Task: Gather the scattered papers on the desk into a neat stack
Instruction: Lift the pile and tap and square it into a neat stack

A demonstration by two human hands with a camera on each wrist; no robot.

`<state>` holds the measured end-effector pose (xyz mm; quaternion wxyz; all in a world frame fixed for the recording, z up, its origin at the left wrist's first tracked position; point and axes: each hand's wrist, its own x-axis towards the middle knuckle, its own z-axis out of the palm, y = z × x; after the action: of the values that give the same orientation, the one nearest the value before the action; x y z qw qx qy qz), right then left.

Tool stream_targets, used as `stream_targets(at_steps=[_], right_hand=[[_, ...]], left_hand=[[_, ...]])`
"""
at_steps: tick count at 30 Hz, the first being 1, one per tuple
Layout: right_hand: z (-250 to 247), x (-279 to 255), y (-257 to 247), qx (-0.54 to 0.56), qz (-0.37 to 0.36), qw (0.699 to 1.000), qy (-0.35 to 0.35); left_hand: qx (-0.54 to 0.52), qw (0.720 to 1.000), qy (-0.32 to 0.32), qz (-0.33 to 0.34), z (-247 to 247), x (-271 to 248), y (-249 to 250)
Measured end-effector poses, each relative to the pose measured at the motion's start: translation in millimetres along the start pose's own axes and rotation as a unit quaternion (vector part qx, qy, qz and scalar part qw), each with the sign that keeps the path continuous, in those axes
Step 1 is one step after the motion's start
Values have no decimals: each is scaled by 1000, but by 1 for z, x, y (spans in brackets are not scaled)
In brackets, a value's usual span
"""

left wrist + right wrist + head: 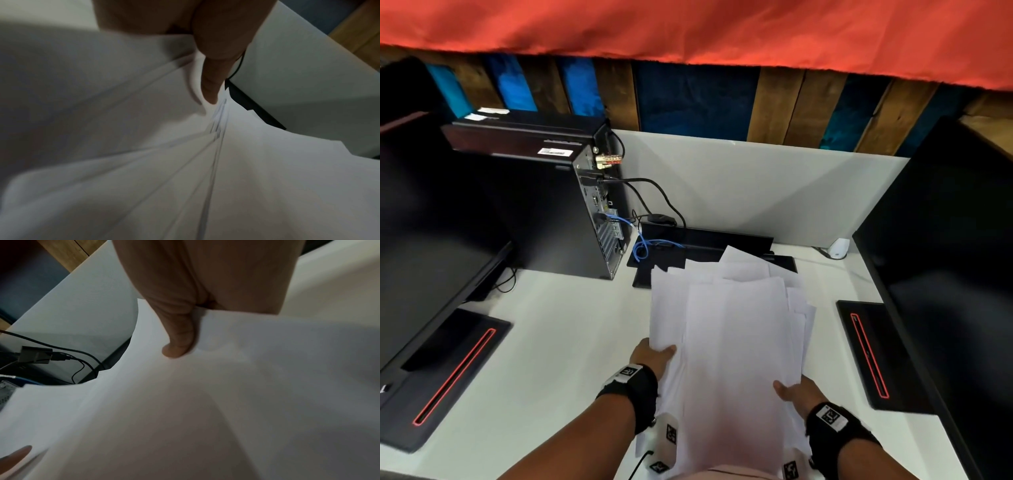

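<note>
A loose bundle of white papers [732, 342] is held up over the white desk [558, 342], its sheets fanned and uneven at the far end. My left hand [654, 356] grips the bundle's left edge, thumb on top. My right hand [791, 390] grips the lower right edge, thumb on the top sheet. In the left wrist view the thumb [213, 68] presses on the papers [185, 170], whose edges show as several layers. The right wrist view shows the thumb [179, 337] lying on the top sheet [226, 402]; the fingers are hidden beneath.
A black computer tower [544, 205] with cables stands at the back left. Black monitors with red-lined bases sit at the left [448, 370] and right [869, 356]. A black cable tray [705, 246] lies behind the papers, and a white partition [756, 185] closes the desk's back.
</note>
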<state>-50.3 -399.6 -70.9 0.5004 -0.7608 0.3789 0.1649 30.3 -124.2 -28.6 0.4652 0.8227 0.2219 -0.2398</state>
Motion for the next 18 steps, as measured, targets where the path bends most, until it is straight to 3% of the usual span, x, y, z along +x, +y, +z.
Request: stream_targets(at_steps=[4, 8, 13, 18], right_hand=[[0, 0, 1, 16, 5, 1000, -11], [1, -7, -2, 35, 12, 999, -15], [0, -11, -1, 42, 1, 999, -22], [-5, -19, -6, 53, -2, 998, -36]], left_hand=[[20, 999, 19, 25, 1, -8, 1], [37, 991, 68, 109, -13, -21, 12], [111, 948, 162, 251, -61, -49, 45], [89, 904, 243, 340, -111, -86, 84]])
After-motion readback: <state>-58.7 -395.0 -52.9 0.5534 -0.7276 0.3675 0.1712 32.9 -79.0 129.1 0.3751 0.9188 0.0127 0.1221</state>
